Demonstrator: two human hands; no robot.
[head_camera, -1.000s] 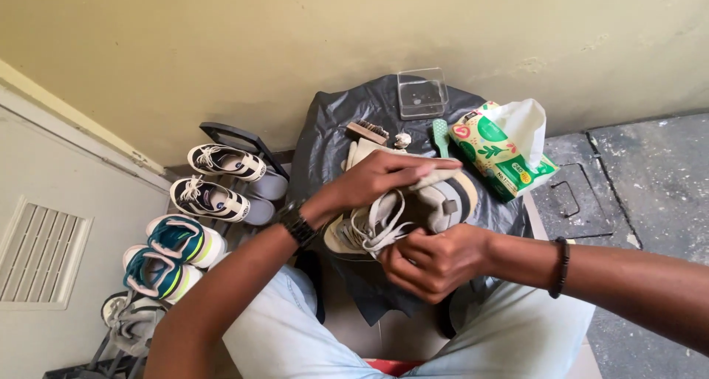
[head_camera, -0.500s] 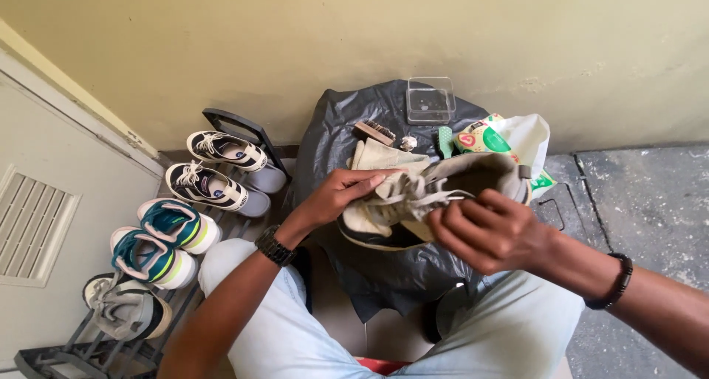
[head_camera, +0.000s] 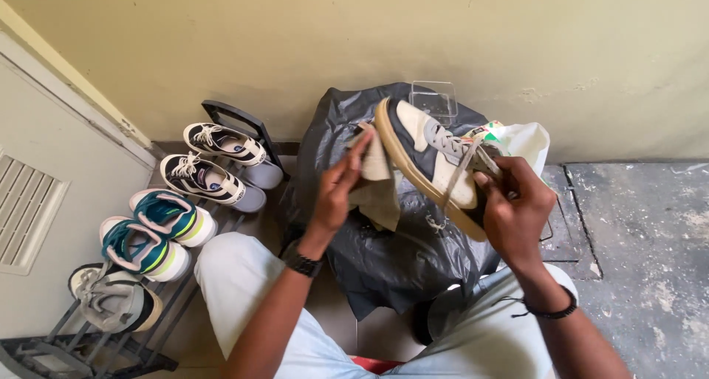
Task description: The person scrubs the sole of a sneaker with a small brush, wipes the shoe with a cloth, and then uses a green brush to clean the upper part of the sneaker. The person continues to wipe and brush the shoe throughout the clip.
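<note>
Soft beige cloth (head_camera: 375,183), grey suede sneaker (head_camera: 432,154), tan rubber sole, crinkled black plastic (head_camera: 391,253)

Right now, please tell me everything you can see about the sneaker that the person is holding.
The sneaker is a low lace-up shoe with cream and dark grey panels, grey laces and a tan rubber sole edge. It looks like suede or leather. It is held in the air, tilted on its side, toe pointing up and away, above a table covered with a black plastic bag. The right hand grips its heel and opening. The left hand presses a beige cloth against the sole edge near the toe.
</note>
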